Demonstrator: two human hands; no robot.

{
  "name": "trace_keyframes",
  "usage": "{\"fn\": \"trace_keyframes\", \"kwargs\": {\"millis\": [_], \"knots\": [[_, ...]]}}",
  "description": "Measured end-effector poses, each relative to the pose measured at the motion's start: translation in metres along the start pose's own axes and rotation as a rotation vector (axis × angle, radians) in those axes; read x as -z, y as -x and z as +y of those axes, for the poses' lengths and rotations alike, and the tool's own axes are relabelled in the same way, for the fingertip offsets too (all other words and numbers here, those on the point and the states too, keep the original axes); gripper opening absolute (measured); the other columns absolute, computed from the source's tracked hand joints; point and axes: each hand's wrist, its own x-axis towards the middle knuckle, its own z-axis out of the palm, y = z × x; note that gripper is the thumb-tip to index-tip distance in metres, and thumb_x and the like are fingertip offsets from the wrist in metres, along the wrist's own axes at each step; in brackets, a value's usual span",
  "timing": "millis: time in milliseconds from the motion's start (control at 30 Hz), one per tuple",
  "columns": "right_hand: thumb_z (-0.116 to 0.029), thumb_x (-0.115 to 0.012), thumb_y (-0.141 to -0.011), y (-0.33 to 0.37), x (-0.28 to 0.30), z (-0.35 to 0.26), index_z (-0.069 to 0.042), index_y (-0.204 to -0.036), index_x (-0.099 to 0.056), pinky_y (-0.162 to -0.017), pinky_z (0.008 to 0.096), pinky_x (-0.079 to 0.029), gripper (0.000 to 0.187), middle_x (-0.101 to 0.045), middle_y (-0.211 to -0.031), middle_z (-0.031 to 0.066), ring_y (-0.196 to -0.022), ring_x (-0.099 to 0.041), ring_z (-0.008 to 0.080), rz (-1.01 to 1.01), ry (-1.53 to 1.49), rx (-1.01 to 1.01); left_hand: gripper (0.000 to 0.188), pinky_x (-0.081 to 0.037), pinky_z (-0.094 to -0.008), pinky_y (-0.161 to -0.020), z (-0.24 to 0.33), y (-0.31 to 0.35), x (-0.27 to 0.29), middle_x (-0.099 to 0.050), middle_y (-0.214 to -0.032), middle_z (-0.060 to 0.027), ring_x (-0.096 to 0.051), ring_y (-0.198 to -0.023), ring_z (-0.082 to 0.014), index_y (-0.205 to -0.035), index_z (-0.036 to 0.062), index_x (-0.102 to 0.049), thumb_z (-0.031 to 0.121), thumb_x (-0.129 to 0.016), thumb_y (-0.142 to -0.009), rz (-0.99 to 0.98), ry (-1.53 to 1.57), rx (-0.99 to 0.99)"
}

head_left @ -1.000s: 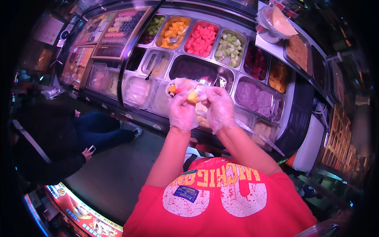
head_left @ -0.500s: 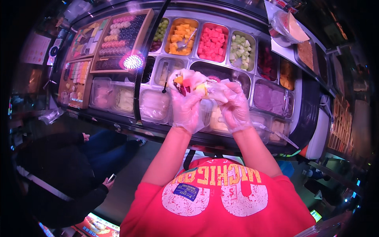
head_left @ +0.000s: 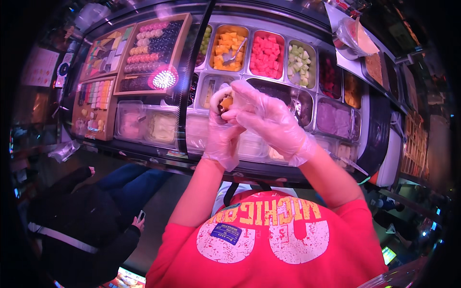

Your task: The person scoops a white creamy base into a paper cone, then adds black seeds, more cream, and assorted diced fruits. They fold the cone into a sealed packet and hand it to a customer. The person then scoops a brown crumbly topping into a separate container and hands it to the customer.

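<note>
Both my hands wear clear plastic gloves and are held up together over a chilled counter of food tubs. My left hand is curled around a small pale rolled wrap with orange and dark filling showing at its top. The fingers of my right hand are closed over the wrap's right side and top, hiding most of it. My forearms rise from a red printed shirt at the lower edge.
Behind the hands are tubs of orange cubes with a spoon, red cubes, pale green cubes and dark fillings. A tray of coloured pieces lies at the left. A person in a dark jacket stands at the lower left.
The hands and wrap have come closer and sit higher in view. My right hand has folded further over the wrap, so less of the filling shows.
</note>
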Motion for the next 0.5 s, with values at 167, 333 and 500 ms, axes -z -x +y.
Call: {"fn": "trace_keyframes", "kwargs": {"millis": [167, 333, 500], "knots": [[0.001, -0.069, -0.085, -0.036, -0.005, -0.043, 0.004, -0.134, -0.064, -0.077, 0.0344, -0.06, 0.049, -0.077, -0.102, 0.0142, -0.081, -0.076, 0.0217, -0.095, 0.934, -0.17, 0.078, -0.054, -0.0344, -0.098, 0.018, 0.006, 0.016, -0.056, -0.131, -0.0025, -0.061, -0.116, -0.0183, -0.144, 0.0166, -0.049, -0.008, -0.079, -0.077, -0.023, 0.01, 0.222], [-0.003, -0.073, -0.077, -0.056, 0.006, -0.039, -0.002, -0.122, -0.073, -0.078, 0.0358, -0.059, 0.044, -0.074, -0.09, 0.0181, -0.08, -0.075, 0.0295, -0.159, 1.242, 0.006, 0.074, -0.054, -0.0333, -0.093, 0.042, 0.013, 0.005, -0.059, -0.123, -0.0043, -0.063, -0.109, -0.0193, -0.145, 0.0124, -0.047, 0.001, -0.078, -0.08, -0.133, 0.082, 0.434], [-0.007, -0.079, -0.074, -0.066, 0.025, -0.022, -0.003, -0.121, -0.073, -0.077, 0.0365, -0.057, 0.048, -0.071, -0.09, 0.0156, -0.08, -0.071, 0.0287, -0.165, 1.266, 0.044, 0.071, -0.054, -0.0362, -0.095, 0.046, 0.005, 0.01, -0.06, -0.125, -0.007, -0.063, -0.109, -0.02, -0.147, 0.0095, -0.044, 0.009, -0.076, -0.083, -0.252, 0.147, 0.457]]}}
